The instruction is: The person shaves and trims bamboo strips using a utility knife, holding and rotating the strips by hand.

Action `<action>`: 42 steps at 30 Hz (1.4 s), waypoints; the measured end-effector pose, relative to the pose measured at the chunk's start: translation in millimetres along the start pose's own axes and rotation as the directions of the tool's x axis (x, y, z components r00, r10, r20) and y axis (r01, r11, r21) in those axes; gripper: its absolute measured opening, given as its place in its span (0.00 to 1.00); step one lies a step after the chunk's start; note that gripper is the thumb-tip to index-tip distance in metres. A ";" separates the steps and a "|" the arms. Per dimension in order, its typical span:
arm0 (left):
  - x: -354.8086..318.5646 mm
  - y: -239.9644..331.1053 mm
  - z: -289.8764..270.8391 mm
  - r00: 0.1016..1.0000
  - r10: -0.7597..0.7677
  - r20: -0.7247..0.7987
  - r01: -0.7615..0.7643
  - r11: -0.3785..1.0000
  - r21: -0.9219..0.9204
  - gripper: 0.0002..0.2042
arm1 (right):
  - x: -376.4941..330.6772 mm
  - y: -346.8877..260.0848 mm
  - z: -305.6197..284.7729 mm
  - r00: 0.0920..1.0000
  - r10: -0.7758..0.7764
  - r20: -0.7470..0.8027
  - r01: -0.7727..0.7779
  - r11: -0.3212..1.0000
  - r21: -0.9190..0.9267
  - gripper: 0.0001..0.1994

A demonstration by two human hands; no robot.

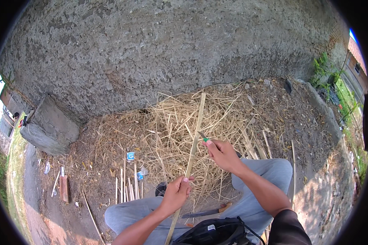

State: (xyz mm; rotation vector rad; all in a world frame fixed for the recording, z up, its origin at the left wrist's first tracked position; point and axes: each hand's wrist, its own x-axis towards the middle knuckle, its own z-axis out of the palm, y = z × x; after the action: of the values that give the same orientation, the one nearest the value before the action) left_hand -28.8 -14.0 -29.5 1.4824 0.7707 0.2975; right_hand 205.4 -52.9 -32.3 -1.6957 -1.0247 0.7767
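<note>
1. The left hand (176, 192) squeezes a long bamboo strip (195, 134) in the middle of the frame, keeping it steady.
2. The right hand (223, 154) grips a small knife (203, 137), blade touching the strip, above the straw pile (167, 130).

A long, thin bamboo strip (191, 159), pale yellow-tan, runs steeply from the bottom centre of the frame up to just above the middle, leaning slightly right at its upper end, which lies over a heap of straw-coloured shavings. The left hand (176, 192) is closed round its lower part, in the lower centre of the frame. A small knife (204, 137) with a green handle and a short dark blade is gripped in the right hand (222, 154), just right of centre, its blade touching the strip's right edge about midway along.
</note>
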 end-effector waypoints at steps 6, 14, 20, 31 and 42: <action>-0.9 5.9 -2.1 0.994 -0.108 0.030 0.111 0.988 -0.104 0.20 | -1.8 -5.8 1.6 0.996 -0.087 0.007 0.087 0.996 -0.021 0.21; 0.8 8.4 0.1 0.990 -0.138 0.037 0.142 0.980 -0.139 0.19 | -3.6 -7.7 -1.7 0.998 0.008 0.065 -0.013 0.997 0.077 0.17; -4.3 7.4 4.7 0.996 -0.084 0.023 0.086 0.987 -0.135 0.17 | -0.1 -15.1 -8.7 0.997 -0.071 -0.031 0.073 0.994 0.077 0.16; -20.9 148.3 -38.8 0.973 0.230 -0.015 -0.094 0.453 0.886 0.06 | -17.6 -75.2 -73.9 0.378 -0.906 -0.189 0.611 0.397 -0.685 0.19; -5.9 196.9 0.4 0.273 0.940 0.205 0.165 -0.256 0.953 0.15 | -21.2 -58.2 -57.5 0.892 -0.407 -0.197 0.363 0.904 -0.228 0.10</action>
State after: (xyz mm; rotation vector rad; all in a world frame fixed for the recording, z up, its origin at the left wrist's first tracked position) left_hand 20.9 3.0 160.5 3.3530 0.9344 1.6067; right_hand 229.0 -85.3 42.1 -1.6170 -1.2396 0.2136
